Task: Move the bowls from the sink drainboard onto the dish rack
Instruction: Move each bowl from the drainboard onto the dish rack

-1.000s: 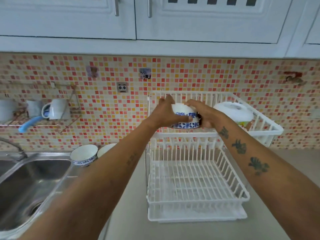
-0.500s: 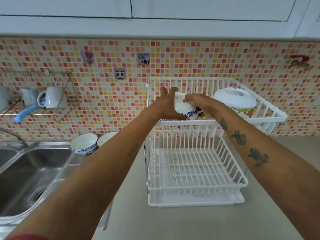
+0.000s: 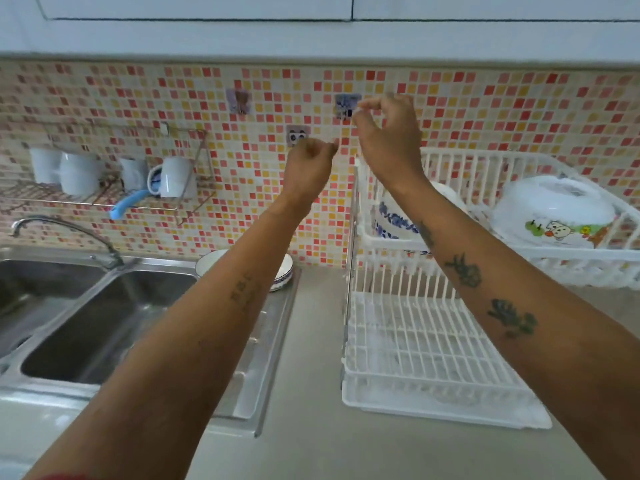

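A white bowl with blue flowers (image 3: pixel 393 220) rests on its side in the upper tier of the white dish rack (image 3: pixel 433 362), partly hidden by my right forearm. Two more blue-rimmed white bowls (image 3: pixel 285 271) stand on the steel sink drainboard (image 3: pixel 277 327) by the wall, largely hidden behind my left forearm. Both hands are raised in front of the tiled wall, above the rack and holding nothing. My left hand (image 3: pixel 308 168) has its fingers curled in loosely. My right hand (image 3: pixel 388 133) has its fingers bent and apart.
A white lidded pot (image 3: pixel 554 213) with cartoon prints fills the upper tier's right side. The rack's lower tier holds nothing. A steel sink (image 3: pixel 97 323) and tap (image 3: pixel 65 233) lie at left. A wall shelf (image 3: pixel 104 199) carries white mugs (image 3: pixel 173 176) above the sink.
Both hands have let go of the flowered bowl, which now rests in the rack's upper tier. The hands lifted up and away from it toward the wall. The view shifted left.
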